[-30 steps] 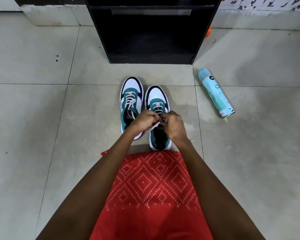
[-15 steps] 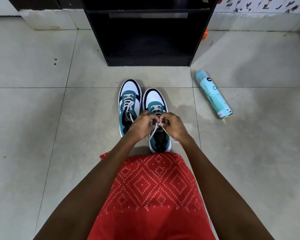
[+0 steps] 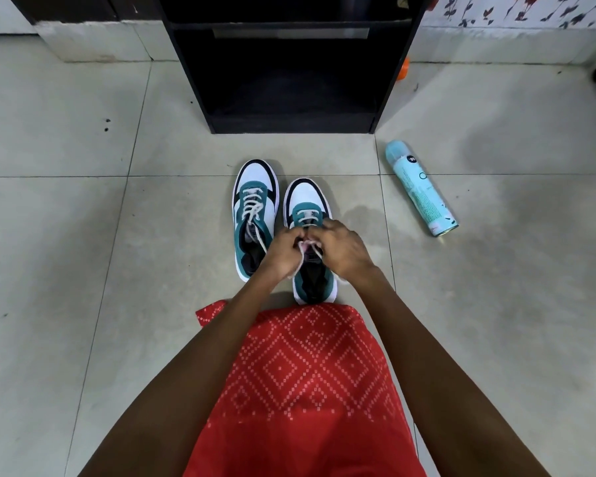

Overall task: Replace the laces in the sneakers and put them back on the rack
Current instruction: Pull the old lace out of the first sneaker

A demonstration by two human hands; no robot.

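Two hands, the left hand and right hand, pinch the white lace over the right sneaker, on the floor by the left sneaker, before the black rack.

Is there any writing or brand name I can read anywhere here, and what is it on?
On the spray can: a black round badge and small print, both too blurred to read.
On the right-hand sneaker: a tongue tag, too small to read.
Nothing else shows text.
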